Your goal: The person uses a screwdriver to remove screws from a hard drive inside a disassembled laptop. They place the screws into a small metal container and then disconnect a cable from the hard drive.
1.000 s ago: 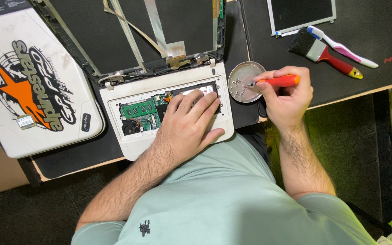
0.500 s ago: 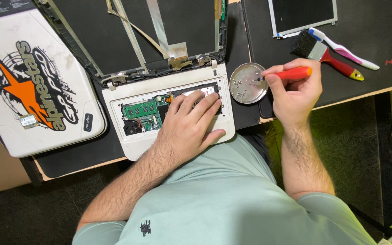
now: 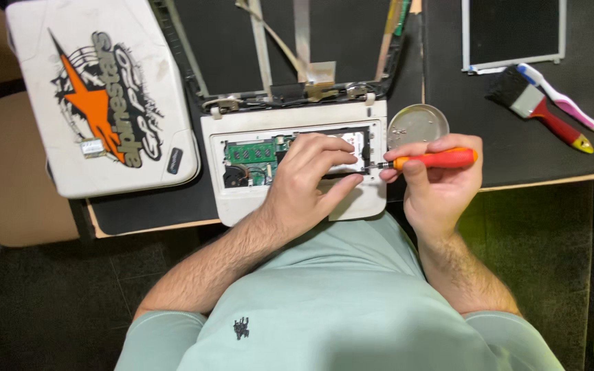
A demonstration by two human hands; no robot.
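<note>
We see a dark worktop (image 3: 517,148) with a pale wooden front edge, standing over a dark floor (image 3: 36,309); a tan rounded surface shows at the far left, and something bright green at the lower right edge.

On the worktop we count one opened white laptop base (image 3: 242,196), its inner boards exposed, with the emptied black screen frame (image 3: 352,41) hinged behind it. One detached white lid (image 3: 42,110) with an orange and black star graphic lies just beside the base, on its left. One round metal dish (image 3: 417,125) sits near the base's right corner. Further right we count one flat screen panel (image 3: 513,31), one paintbrush (image 3: 537,110) with a red handle, and one toothbrush (image 3: 568,103) touching it.

Our left hand (image 3: 307,182) lies flat on the laptop base, fingers spread and resting over the open bay, gripping nothing. Our right hand (image 3: 438,182) is closed around one orange-handled screwdriver (image 3: 427,160), held nearly level, its tip pointing left to the right edge of the open bay, just beside the left fingertips (image 3: 352,148).
</note>
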